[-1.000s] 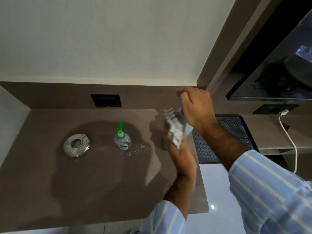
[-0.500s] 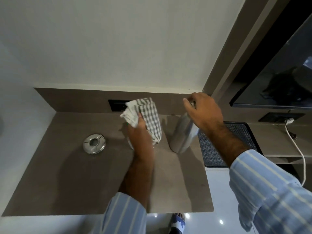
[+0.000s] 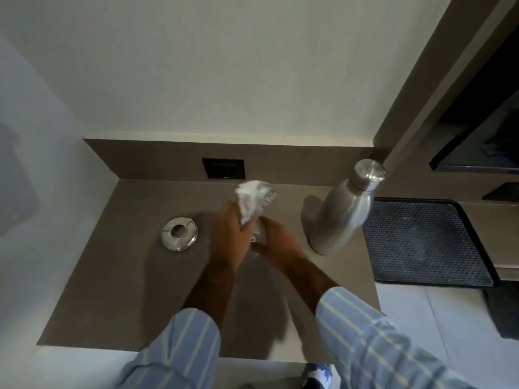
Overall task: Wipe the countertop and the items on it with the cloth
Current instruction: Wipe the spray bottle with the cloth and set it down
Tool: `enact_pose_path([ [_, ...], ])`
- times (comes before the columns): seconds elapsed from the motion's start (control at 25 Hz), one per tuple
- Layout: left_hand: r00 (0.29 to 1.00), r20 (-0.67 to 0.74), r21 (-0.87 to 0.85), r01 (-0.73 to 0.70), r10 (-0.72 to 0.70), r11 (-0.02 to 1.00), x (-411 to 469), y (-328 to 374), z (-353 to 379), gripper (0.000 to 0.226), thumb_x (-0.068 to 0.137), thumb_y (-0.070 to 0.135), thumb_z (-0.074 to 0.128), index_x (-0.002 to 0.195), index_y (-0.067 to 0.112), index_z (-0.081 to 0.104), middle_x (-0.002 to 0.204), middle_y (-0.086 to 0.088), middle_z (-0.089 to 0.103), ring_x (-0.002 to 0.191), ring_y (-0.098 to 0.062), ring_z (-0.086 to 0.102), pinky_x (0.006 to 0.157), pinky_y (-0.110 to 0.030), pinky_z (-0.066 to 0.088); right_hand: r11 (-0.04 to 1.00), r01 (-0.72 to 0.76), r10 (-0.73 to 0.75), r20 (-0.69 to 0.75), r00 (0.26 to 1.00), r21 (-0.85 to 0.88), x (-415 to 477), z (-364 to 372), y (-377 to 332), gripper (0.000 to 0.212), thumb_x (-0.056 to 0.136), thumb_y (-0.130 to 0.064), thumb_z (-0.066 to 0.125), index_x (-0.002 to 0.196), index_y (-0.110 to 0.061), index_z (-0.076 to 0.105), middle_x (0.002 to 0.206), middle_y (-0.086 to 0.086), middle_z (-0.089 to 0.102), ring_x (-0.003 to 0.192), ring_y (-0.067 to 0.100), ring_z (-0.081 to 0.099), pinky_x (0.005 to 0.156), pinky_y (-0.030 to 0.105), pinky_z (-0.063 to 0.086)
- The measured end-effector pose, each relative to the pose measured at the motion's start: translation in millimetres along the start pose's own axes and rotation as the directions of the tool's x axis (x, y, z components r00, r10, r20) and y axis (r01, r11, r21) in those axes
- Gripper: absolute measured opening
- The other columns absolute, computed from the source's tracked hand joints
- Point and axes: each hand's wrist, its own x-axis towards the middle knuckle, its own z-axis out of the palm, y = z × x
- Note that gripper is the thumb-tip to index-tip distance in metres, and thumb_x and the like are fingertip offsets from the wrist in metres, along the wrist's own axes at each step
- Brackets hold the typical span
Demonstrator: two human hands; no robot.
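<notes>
The brown countertop (image 3: 118,290) fills the middle of the view. My left hand (image 3: 229,234) is shut on a bunched white-and-grey checked cloth (image 3: 251,199), held over the top of a small clear bottle (image 3: 259,235). My right hand (image 3: 279,244) grips that small bottle from the right; its cap is hidden under the cloth. A tall steel bottle (image 3: 344,214) stands free to the right, near the back corner. A round metal lid (image 3: 179,233) lies to the left of my hands.
A black wall socket (image 3: 223,168) sits in the backsplash behind the cloth. A black textured tray (image 3: 424,242) lies on the lower surface to the right. The countertop's front edge runs just above my sleeves.
My right hand has let go of the steel bottle and moved left onto the small bottle. My left hand has brought the cloth down over that bottle's top.
</notes>
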Motion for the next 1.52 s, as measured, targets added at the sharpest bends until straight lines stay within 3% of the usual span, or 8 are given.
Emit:
enact_pose_path([
  [0.16,0.972,0.148,0.178,-0.207,0.181,0.962,4.8,-20.0,0.8,0.068,0.080,-0.011,0.065,0.141,0.019,0.057,0.145,-0.008,0.059,0.131,-0.024,0.057,0.109,-0.026,0.043,0.993,-0.012,0.023,-0.094,0.995,0.113,22.1,27.4,5.7,0.053,0.092,-0.031,0.070,0.137,-0.005,0.059,0.136,0.022,0.064,0.125,0.037,0.060,0.100,0.038,0.047],
  [0.44,0.957,-0.251,-0.024,-0.155,0.144,0.988,51.4,30.2,-49.1,0.012,0.081,0.003,0.073,0.092,0.006,0.078,0.084,-0.011,0.079,0.069,-0.012,0.066,0.060,-0.004,0.042,0.646,-0.010,-0.035,0.043,0.998,0.763,8.3,-23.4,-26.3,0.043,0.082,-0.010,0.074,0.118,-0.004,0.050,0.096,0.010,0.067,0.081,0.019,0.069,0.067,0.028,0.058],
  [0.84,0.899,0.084,-0.561,0.400,-0.431,0.725,49.0,74.7,-58.8,0.015,0.088,0.028,0.076,0.100,0.020,0.073,0.102,-0.004,0.078,0.098,-0.025,0.076,0.091,-0.039,0.060,0.881,0.371,-0.358,-0.100,0.929,0.295,-5.4,-50.8,-88.5,0.126,0.081,0.002,0.078,0.159,-0.011,-0.021,0.163,0.015,0.033,0.140,0.027,0.048,0.103,0.026,0.049],
  [1.0,0.911,0.409,-0.703,0.349,-0.050,0.620,55.3,71.7,-93.2,0.038,0.087,0.036,0.077,0.109,0.007,0.070,0.089,-0.009,0.079,0.062,-0.023,0.074,0.055,-0.030,0.059,0.403,-0.104,-0.462,0.300,0.835,0.909,-12.4,-82.3,-90.2,0.089,0.066,0.004,0.068,0.146,-0.015,0.033,0.119,0.020,0.066,0.087,0.033,0.072,0.065,0.035,0.060],
  [1.08,0.838,0.529,-0.745,0.384,0.133,0.545,53.2,72.0,-104.7,0.043,0.092,0.036,0.071,0.115,0.000,0.065,0.078,-0.008,0.077,0.048,-0.019,0.064,0.050,-0.030,0.057,0.095,-0.455,-0.657,0.399,0.639,0.885,-19.8,-96.2,-88.3,0.061,0.069,-0.004,0.070,0.125,0.001,0.047,0.108,0.034,0.069,0.082,0.041,0.073,0.066,0.039,0.062],
  [1.16,0.842,0.524,-0.777,0.407,0.133,0.481,54.2,75.7,-106.7,0.036,0.089,0.033,0.072,0.114,0.006,0.068,0.085,-0.008,0.078,0.055,-0.021,0.064,0.054,-0.031,0.058,-0.010,-0.513,-0.631,0.393,0.669,0.858,-23.2,-103.7,-86.0,0.048,0.080,-0.016,0.072,0.120,0.005,0.056,0.108,0.035,0.070,0.085,0.043,0.074,0.067,0.040,0.064],
  [1.36,0.967,0.192,-0.758,0.254,-0.166,0.601,61.0,88.3,-90.8,0.031,0.088,0.031,0.075,0.114,0.015,0.070,0.102,-0.004,0.080,0.093,-0.021,0.078,0.078,-0.036,0.063,0.703,0.091,-0.246,0.121,0.962,0.706,-10.8,-107.5,-88.6,0.066,0.077,-0.025,0.082,0.135,-0.029,0.051,0.097,0.006,0.068,0.060,0.017,0.064,0.049,0.027,0.054],
  [1.52,0.980,0.040,-0.598,0.180,-0.195,0.781,54.4,86.6,-85.1,0.011,0.094,0.042,0.064,0.096,0.037,0.074,0.086,0.010,0.079,0.084,0.000,0.076,0.078,-0.028,0.060,0.507,0.008,-0.230,0.126,0.965,0.862,-10.3,-105.8,-99.8,0.054,0.082,-0.021,0.070,0.132,-0.025,0.050,0.086,0.003,0.064,0.051,0.016,0.056,0.038,0.021,0.042],
])
